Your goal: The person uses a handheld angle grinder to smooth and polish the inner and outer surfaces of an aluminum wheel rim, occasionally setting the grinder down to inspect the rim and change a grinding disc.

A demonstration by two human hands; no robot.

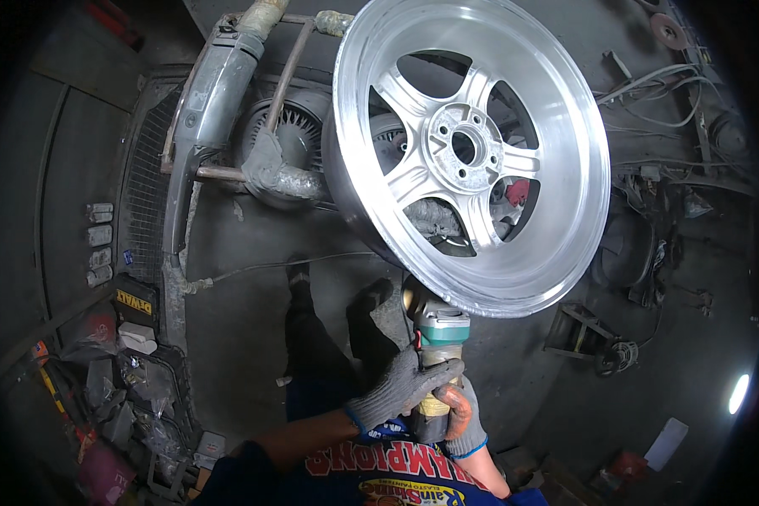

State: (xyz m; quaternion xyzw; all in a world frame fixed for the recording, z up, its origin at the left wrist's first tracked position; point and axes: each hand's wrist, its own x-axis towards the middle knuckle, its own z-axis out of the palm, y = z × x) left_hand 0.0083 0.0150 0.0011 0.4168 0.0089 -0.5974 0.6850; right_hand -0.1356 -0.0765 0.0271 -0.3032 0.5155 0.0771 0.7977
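A bare silver alloy wheel with five spokes fills the upper middle, its open barrel facing me and tilted. Below its near lip is an angle grinder with a teal head and a tape-wrapped body. The grinder's head is right at the lip, and its disc is mostly hidden behind the wheel, so I cannot tell if they touch. My left hand, in a grey knit glove, closes on the body from the left. My right hand, gloved in grey and orange, wraps the body from the right, slightly lower.
A larger grey power tool rests along a pipe frame at the upper left. Behind the wheel is another wheel. Cluttered tools and bags line the lower left beside a black case. A cable crosses the floor.
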